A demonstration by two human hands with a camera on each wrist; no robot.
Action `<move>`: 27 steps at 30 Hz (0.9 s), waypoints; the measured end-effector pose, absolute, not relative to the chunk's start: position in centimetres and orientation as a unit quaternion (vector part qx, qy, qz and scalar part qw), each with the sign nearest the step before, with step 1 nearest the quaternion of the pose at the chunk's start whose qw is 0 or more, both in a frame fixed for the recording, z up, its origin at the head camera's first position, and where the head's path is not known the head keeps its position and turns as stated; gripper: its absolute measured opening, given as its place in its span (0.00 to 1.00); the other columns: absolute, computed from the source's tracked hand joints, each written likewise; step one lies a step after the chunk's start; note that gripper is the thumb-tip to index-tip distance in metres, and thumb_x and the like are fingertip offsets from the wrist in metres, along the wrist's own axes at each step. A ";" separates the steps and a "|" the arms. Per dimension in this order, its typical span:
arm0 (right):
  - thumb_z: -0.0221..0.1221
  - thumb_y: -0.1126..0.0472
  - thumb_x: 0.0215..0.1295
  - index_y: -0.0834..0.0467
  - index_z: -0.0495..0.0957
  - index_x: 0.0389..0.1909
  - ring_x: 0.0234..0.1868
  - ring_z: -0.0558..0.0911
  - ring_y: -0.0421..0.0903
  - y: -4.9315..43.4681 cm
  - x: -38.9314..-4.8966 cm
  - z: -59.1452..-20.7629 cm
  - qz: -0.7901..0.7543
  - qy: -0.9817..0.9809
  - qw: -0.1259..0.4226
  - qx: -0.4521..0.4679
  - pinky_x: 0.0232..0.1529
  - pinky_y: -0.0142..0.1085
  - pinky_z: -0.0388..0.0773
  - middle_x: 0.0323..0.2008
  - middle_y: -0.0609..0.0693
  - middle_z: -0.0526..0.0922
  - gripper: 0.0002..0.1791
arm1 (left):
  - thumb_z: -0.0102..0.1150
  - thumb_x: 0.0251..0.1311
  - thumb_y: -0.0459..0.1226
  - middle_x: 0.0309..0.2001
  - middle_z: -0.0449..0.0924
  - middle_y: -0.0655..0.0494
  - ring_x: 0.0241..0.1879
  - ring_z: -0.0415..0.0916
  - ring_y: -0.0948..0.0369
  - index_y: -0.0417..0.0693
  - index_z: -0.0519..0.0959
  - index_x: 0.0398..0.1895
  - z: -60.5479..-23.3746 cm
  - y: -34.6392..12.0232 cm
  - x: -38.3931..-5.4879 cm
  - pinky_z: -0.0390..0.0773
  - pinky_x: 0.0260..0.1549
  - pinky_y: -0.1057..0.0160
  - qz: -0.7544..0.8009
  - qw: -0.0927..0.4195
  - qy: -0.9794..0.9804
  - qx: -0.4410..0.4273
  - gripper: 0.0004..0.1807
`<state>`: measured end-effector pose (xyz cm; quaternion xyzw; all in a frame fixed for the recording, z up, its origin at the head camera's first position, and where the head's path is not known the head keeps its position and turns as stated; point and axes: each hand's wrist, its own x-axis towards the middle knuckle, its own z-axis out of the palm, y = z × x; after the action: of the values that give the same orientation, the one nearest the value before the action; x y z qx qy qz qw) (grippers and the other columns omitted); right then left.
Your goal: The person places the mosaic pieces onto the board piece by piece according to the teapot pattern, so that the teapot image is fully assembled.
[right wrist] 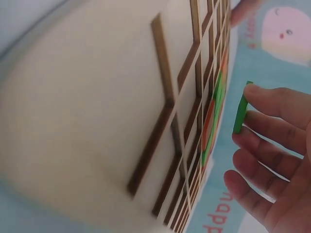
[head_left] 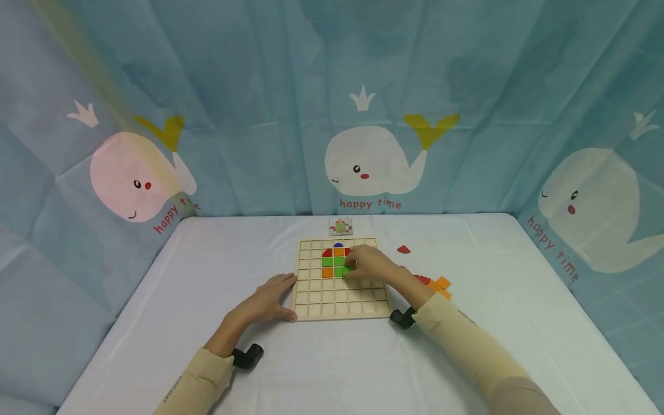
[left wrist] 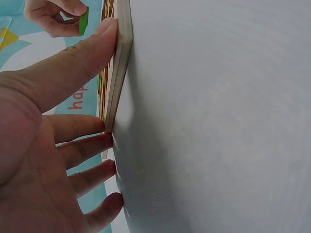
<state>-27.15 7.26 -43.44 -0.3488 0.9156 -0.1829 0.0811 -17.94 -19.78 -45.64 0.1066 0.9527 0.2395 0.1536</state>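
right wrist: right hand (head_left: 370,265) pinches green tile (right wrist: 241,109), likely light, stiff, best held by edges; left hand (head_left: 267,300), fingers spread, touches board (head_left: 342,296) toward far edge of table (head_left: 321,369).

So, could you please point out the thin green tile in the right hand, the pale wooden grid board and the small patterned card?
Thin green tile (right wrist: 241,114), right wrist view: visible edge.
Pale wooden grid board (head_left: 314,297), head view: empty cell.
Small patterned card (head_left: 340,226), head view: printed face.

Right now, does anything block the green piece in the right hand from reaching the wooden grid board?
Nothing visible does: the right hand pinches the green piece above the wooden grid board, with open space between.
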 end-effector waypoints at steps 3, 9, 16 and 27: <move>0.69 0.57 0.56 0.58 0.86 0.40 0.36 0.75 0.42 6.5 -27.0 -43.4 -0.180 0.913 0.085 -0.355 0.44 0.38 0.77 0.36 0.48 0.84 0.12 | 0.77 0.43 0.44 0.75 0.57 0.42 0.75 0.49 0.42 0.39 0.59 0.73 -45.5 -19.8 -17.9 0.54 0.68 0.34 0.238 0.154 0.953 0.107 0.54; 0.68 0.57 0.58 0.58 0.86 0.43 0.40 0.79 0.44 5.1 -26.5 -43.4 -0.158 0.909 0.090 -0.374 0.47 0.39 0.79 0.39 0.50 0.85 0.13 | 0.77 0.43 0.44 0.75 0.56 0.42 0.75 0.49 0.41 0.39 0.59 0.73 -45.4 -19.7 -17.9 0.55 0.68 0.33 0.238 0.153 0.953 0.109 0.53; 0.68 0.56 0.57 0.57 0.86 0.41 0.43 0.82 0.44 3.7 -26.0 -43.5 -0.152 0.903 0.091 -0.391 0.46 0.38 0.80 0.40 0.48 0.85 0.12 | 0.76 0.43 0.45 0.74 0.57 0.42 0.75 0.49 0.41 0.39 0.59 0.73 -45.6 -19.8 -17.9 0.55 0.67 0.33 0.239 0.155 0.952 0.112 0.54; 0.69 0.57 0.57 0.55 0.87 0.38 0.35 0.78 0.38 2.5 -25.6 -43.5 -0.130 0.904 0.088 -0.398 0.39 0.31 0.77 0.36 0.46 0.86 0.09 | 0.76 0.45 0.44 0.75 0.56 0.42 0.75 0.49 0.41 0.39 0.59 0.73 -45.5 -19.8 -17.9 0.54 0.67 0.32 0.242 0.156 0.951 0.112 0.53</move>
<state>-25.60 2.52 -43.48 -0.3984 0.9037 -0.1301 0.0878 -17.85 -19.80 -45.49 0.1115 0.9511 0.2423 0.1559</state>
